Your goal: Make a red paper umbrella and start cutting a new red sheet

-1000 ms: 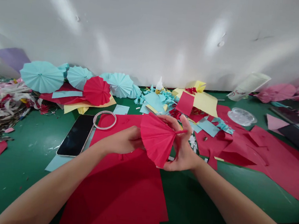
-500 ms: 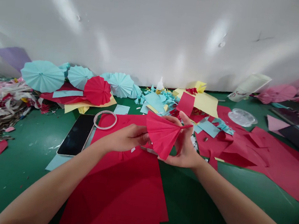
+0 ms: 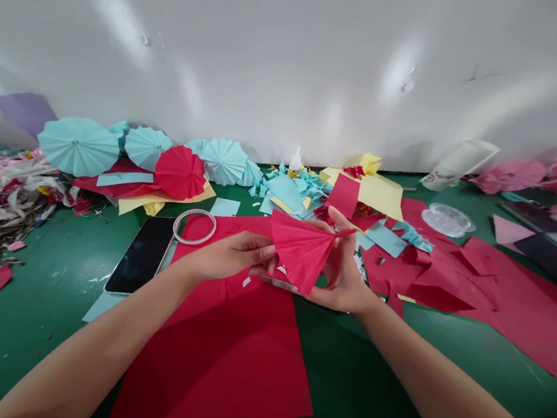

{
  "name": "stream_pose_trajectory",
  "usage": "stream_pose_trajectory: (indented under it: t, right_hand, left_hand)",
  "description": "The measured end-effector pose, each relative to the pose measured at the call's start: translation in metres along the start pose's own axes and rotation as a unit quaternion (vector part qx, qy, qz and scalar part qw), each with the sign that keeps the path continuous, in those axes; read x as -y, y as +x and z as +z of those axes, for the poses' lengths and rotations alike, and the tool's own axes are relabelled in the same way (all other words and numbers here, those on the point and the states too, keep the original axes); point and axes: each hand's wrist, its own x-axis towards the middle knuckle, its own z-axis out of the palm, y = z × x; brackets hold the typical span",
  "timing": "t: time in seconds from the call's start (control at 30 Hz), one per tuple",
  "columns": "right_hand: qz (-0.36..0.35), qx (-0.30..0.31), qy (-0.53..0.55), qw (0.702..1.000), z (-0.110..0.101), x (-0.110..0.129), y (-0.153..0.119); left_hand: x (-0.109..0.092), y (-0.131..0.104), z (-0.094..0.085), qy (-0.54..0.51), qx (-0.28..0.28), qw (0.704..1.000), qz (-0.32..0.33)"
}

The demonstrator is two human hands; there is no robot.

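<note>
Bench point(image 3: 350, 378) back edge, twd L corner: lt-blue pleated discs point(image 3: 78, 146) & a red pleated disc point(image 3: 180, 172), those in clear view opened approx. round; pleating looks done there. Flat red sheet point(image 3: 226, 357) runs to front edge, mostly unpleated. L hand point(image 3: 235, 258): thumb & fingers closed tog. at L edge of red pleated fan point(image 3: 301, 248); can't tell if gripping. Fan's over bench mid, folds in, only part-open, not full round. R hand point(image 3: 345, 280) grips its narrow end. Loose red paper point(image 3: 524, 297) nr R end, unpleated.
</note>
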Motion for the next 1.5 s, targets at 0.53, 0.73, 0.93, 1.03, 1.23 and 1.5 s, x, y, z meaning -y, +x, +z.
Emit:
stream_pose_trajectory:
  t: [0.53,0.73,0.93,1.03,1.23,1.5]
  right_hand:
    - [0.059,0.007,0.065,0.996,-0.004,-0.002,0.006]
    - [0.097,0.02,0.095,0.991,-0.006,-0.001,0.005]
    - [0.119,0.038,0.153,0.98,-0.006,0.002,0.006]
    - [0.11,0.044,0.167,0.979,-0.008,0.0,0.007]
    - [0.069,-0.097,0.11,0.987,-0.009,-0.003,0.011]
    - [0.039,-0.223,0.13,0.965,-0.007,-0.003,0.013]
  left_hand:
    - [-0.006,-0.004,0.0,-0.113,0.008,0.991,-0.066]
    - [0.003,0.0,0.004,-0.163,-0.02,0.984,-0.062]
    - [0.005,0.001,0.004,-0.171,-0.009,0.985,-0.037]
    - [0.006,0.001,-0.002,-0.16,0.005,0.986,-0.042]
    - [0.013,0.001,-0.01,-0.112,0.027,0.992,-0.056]
    - [0.012,0.001,-0.009,-0.066,0.043,0.995,-0.064]
